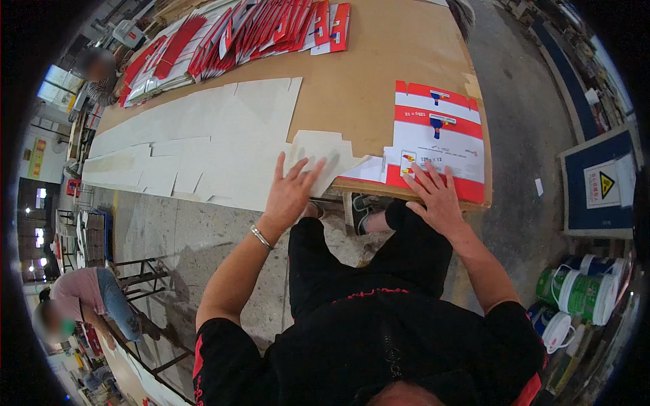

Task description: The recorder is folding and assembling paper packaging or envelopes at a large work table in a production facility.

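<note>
My left grip (288,193), a bare hand with a metal bracelet at the wrist, reaches over the bench's near edge with its fingers spread, pinching nothing. The fingers lie over a small off-white sheet (323,143) with notched edges; I cannot tell whether they press on it.

My right grip (439,199) is spread too, palm down, its fingertips over the lower part of a red-and-white printed carton sheet (447,139). That sheet lies flat at the bench's right end, close to the near corner, with the small off-white sheet just to its left. Blue pictures and red bands cross its face.

The bench (359,74) has a plain brown top. Larger off-white sheets (210,128) overlap along its near side, to the left of my left grip. Beyond them, at the far left, red-and-white folded pieces (271,30) lie in a long, leaning pile.

Below the bench edge are my black trousers (365,264) and a concrete floor (237,230). To the right stand a blue panel (572,183) bearing a yellow warning triangle and some paint-style buckets (572,294). To the left, a person in a pink top (78,294) bends over another surface.
</note>
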Motion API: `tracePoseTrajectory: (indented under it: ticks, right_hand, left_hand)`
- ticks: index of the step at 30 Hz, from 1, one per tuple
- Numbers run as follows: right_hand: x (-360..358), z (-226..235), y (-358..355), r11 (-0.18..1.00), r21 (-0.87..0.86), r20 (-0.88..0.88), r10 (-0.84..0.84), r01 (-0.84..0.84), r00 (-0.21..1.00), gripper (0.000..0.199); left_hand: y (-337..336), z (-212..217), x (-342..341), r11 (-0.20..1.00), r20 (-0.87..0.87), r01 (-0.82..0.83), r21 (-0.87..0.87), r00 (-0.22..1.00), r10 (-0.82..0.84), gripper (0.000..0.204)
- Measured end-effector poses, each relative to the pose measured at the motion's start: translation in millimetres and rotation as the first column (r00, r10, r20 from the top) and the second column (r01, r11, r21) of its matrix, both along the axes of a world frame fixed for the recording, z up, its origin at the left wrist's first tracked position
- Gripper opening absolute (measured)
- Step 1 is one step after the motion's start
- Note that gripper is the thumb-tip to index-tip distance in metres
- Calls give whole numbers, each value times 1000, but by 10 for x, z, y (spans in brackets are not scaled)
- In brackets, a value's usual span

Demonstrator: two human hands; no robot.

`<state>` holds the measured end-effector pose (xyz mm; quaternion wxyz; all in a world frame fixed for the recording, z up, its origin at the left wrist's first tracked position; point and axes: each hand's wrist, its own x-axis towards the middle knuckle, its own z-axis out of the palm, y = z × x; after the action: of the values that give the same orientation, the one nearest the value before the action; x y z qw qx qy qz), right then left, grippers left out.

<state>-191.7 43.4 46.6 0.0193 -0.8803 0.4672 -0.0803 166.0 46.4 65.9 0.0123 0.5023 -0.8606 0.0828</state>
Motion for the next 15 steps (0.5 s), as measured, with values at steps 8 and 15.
tracePoseTrajectory:
  ticks: [8, 15]
  right_hand:
    - [-58, -45, 23, 999, -26, 31, -32, 33, 999, 66]
    - [-58, -10, 0, 999, -32, 23, 7, -6, 1000, 61]
  left_hand:
    - [-367, -339, -431, 913, -983, -369, 172, -120, 137, 77]
    - [-523, -525, -796, 902, -861, -75, 425, -343, 376, 40]
